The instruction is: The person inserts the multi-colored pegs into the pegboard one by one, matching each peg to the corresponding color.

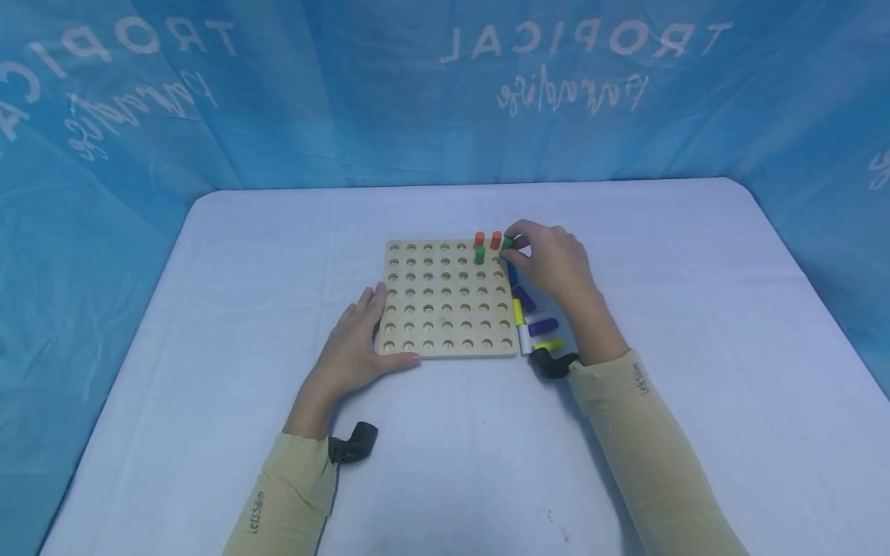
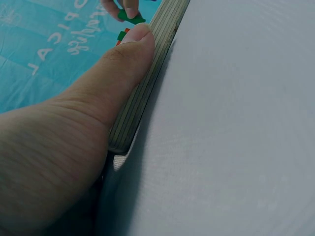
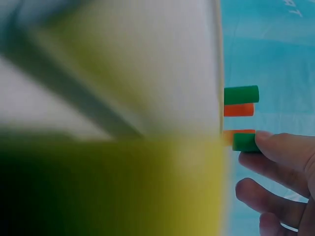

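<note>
At the far right corner of the wooden pegboard [image 1: 436, 301], I have the right hand [image 1: 552, 259] grasping a green peg [image 3: 245, 142] between thumb and fingertips; whether its lower end sits in a hole, I cannot tell. Two orange pegs [image 1: 497, 240] stand upright in the farthest row, left of those fingertips, and a second green peg [image 1: 480, 256] stands just nearer than the left one. The pegboard lies flat on the white-covered table [image 1: 431, 479]. I see the left hand [image 1: 353, 347] released, its fingers along the board's left edge and its thumb stretched out against the near edge. Along the right side, loose pegs lie on the table: a blue peg [image 1: 513, 276] partly hidden by the right hand, two purple pegs [image 1: 544, 327], a yellow peg [image 1: 518, 312] end to end with a white peg [image 1: 524, 340], and another yellow peg [image 1: 551, 344] next to the black wrist camera [image 1: 554, 364]. Both sleeves [image 1: 295, 486] are tan. Behind the table, I see blue cloth [image 1: 389, 93] with white lettering.
</note>
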Motion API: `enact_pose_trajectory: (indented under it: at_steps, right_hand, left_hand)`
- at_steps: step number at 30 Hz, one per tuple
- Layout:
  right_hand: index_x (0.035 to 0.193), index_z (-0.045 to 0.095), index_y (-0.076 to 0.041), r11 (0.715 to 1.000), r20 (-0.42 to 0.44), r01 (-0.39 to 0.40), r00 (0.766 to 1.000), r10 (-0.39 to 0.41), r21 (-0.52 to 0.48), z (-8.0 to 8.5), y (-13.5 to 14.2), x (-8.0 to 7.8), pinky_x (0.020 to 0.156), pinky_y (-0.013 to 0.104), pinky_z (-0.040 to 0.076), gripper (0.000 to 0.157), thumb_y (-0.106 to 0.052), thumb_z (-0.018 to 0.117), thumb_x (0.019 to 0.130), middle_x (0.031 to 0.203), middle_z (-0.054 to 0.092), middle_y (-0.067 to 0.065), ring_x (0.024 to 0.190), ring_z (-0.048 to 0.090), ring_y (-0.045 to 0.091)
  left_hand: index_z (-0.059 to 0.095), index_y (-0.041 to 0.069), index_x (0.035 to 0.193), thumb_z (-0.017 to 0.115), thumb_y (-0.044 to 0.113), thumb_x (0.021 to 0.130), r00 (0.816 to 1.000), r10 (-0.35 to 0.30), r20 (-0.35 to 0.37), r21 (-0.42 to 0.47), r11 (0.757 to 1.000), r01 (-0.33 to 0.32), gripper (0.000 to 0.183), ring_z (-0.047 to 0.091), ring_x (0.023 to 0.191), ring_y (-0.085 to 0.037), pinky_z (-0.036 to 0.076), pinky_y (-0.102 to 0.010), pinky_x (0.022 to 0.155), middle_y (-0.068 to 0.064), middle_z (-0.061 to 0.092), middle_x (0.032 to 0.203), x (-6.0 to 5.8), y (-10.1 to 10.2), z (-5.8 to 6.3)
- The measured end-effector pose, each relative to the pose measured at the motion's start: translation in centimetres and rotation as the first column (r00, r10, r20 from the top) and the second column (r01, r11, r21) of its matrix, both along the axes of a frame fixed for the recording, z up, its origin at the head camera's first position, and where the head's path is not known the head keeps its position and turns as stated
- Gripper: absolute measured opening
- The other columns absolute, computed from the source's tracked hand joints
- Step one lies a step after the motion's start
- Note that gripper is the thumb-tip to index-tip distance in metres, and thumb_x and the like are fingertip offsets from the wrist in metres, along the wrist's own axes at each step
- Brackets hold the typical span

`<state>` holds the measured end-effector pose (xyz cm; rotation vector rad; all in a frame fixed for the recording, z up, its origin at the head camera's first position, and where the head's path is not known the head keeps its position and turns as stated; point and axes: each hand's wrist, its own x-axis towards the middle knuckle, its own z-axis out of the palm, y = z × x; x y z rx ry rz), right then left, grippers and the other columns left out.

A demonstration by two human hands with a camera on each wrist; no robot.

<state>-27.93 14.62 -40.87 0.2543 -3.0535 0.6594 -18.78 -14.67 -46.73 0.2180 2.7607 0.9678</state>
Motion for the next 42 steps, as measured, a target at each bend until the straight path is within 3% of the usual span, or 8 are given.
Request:
enact_pose_trajectory:
  at_steps: [22,35,42]
  right_hand:
    - [0.122,0.065,-0.017,0.999,0.037,-0.036,0.999,0.036,-0.009,-0.58,-0.46,-0.33,0.082,0.047,0.054,0.028,-0.022,0.069,0.094,0.116,0.074,0.008,0.11,0.067,0.032]
    - [0.119,0.068,-0.018,0.999,0.081,-0.039,0.996,0.038,0.017,-0.58,-0.68,-0.29,0.086,0.047,0.053,0.025,-0.024,0.069,0.095,0.117,0.073,0.005,0.111,0.066,0.03]
    - [0.121,0.067,-0.018,0.998,0.085,-0.054,0.995,0.053,0.013,-0.5,-0.73,-0.09,0.086,0.047,0.053,0.028,-0.023,0.07,0.094,0.117,0.073,0.006,0.112,0.066,0.031]
  left_hand:
    - [0.004,0.017,0.161,0.081,0.066,0.067,1.0,0.003,0.013,-0.007,1.0,-0.003,0.131,0.005,0.157,-0.027,0.008,-0.052,0.127,-0.008,0.007,0.168,-0.09,0.1,0.2]
    - [0.004,0.018,0.161,0.082,0.065,0.067,1.0,0.009,0.027,-0.003,1.0,-0.008,0.131,0.004,0.156,-0.033,0.01,-0.057,0.125,-0.008,0.006,0.168,-0.02,0.06,0.32]
    - [0.003,0.02,0.161,0.082,0.065,0.067,0.999,0.01,0.032,-0.002,1.0,-0.01,0.131,0.003,0.156,-0.03,0.009,-0.055,0.126,-0.007,0.005,0.168,-0.04,0.01,0.17]
